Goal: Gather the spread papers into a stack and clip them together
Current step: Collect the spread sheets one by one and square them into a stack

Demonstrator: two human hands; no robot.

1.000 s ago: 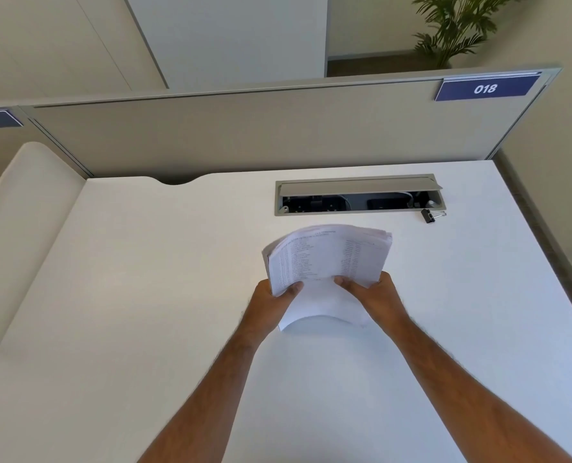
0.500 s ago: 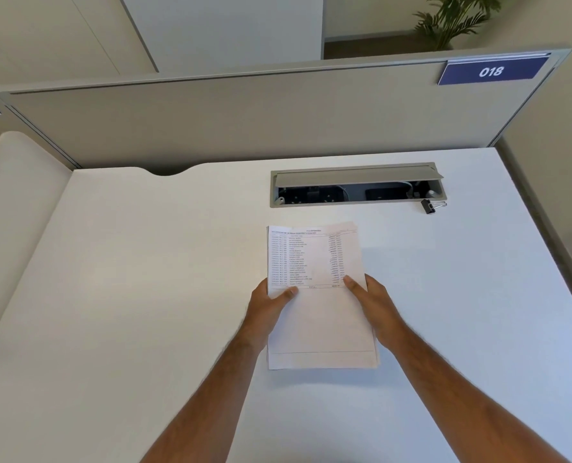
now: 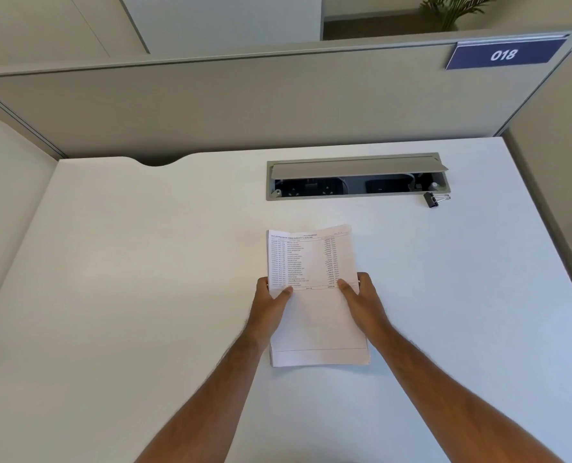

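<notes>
Your left hand [image 3: 271, 304] and right hand [image 3: 361, 304] each keep a clenched grip on the paper stack [image 3: 314, 295], centred on the counter [image 3: 144, 279]. The clip [image 3: 432, 199] lies beyond the stack, to its right, well apart.

White desk [image 3: 144, 295] — paper stack [image 3: 314, 315] at centre, black binder clip [image 3: 431, 200] beside open cable tray [image 3: 355, 177]
</notes>
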